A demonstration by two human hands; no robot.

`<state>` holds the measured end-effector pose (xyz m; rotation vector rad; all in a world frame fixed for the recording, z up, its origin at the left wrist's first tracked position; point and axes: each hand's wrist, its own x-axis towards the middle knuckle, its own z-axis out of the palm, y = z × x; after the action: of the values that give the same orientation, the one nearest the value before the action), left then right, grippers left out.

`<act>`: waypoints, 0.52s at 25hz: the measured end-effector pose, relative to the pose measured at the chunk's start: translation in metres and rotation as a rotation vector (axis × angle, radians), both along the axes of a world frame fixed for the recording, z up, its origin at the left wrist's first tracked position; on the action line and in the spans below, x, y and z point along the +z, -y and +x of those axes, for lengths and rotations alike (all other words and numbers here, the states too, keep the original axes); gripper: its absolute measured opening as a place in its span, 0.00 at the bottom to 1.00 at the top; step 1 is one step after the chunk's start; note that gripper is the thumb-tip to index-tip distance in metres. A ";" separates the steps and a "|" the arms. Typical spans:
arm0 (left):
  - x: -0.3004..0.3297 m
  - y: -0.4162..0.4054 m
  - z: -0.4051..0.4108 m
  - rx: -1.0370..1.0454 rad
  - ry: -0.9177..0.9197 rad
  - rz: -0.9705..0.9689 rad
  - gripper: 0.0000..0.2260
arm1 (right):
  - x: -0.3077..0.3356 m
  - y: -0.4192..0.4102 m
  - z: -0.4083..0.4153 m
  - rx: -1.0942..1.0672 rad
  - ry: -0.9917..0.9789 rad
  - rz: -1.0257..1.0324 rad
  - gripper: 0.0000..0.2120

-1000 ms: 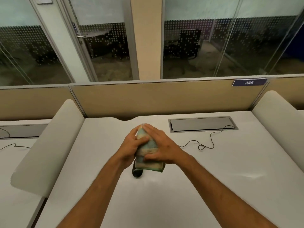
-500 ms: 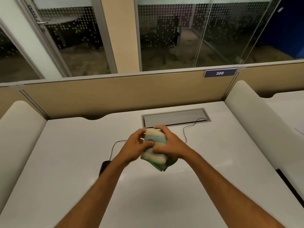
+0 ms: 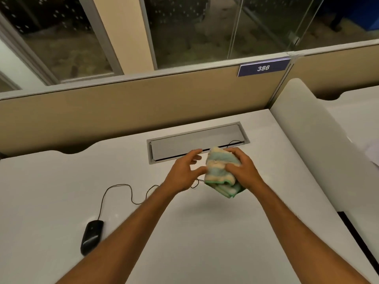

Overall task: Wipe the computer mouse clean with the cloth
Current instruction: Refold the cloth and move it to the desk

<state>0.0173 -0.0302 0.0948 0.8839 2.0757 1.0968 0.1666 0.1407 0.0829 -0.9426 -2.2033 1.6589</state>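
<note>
The cloth [image 3: 222, 171], a bunched striped towel in pale blue, cream and green, is held up over the far middle of the desk [image 3: 205, 232], gripped by the right hand [image 3: 244, 171], whose fingers [image 3: 232, 167] are curled tight into its folds. The left hand [image 3: 182, 173] hovers just beside it, fingers spread and loosely open, fingertips close to the cloth's left edge but holding nothing.

The computer mouse [image 3: 91, 233] lies well apart from both, down at the near left of the desk, resting flat on the surface. Its long axis runs near to far with a slight lean to the right, and its cable [image 3: 123, 187] leaves the far end and loops away toward the cable hatch [image 3: 198, 141] at the back.

The left hand is the nearer one to the mouse; the cloth would have to travel left and toward the near edge. The white surface between is bare apart from the slack cable, and the left forearm [image 3: 127, 232] passes just right of the mouse.
</note>
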 end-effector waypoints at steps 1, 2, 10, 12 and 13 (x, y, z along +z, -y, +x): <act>-0.008 -0.018 -0.004 -0.027 -0.028 -0.014 0.27 | -0.012 -0.021 0.004 -0.086 0.025 0.017 0.20; -0.017 -0.034 -0.008 -0.056 -0.045 -0.039 0.27 | -0.024 -0.042 0.009 -0.178 0.058 0.039 0.20; -0.087 -0.100 -0.041 -0.184 -0.165 -0.125 0.27 | -0.122 -0.159 0.030 -0.417 0.443 0.494 0.26; -0.094 -0.099 -0.048 -0.181 -0.164 -0.132 0.26 | -0.145 -0.156 0.032 -0.222 0.647 0.584 0.30; -0.094 -0.096 -0.050 -0.172 -0.174 -0.132 0.26 | -0.152 -0.153 0.033 -0.167 0.747 0.597 0.32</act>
<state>-0.0329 0.0656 0.0005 1.1016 2.1371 0.8074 0.1996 0.2937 -0.0696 -1.6513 -2.6989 0.5134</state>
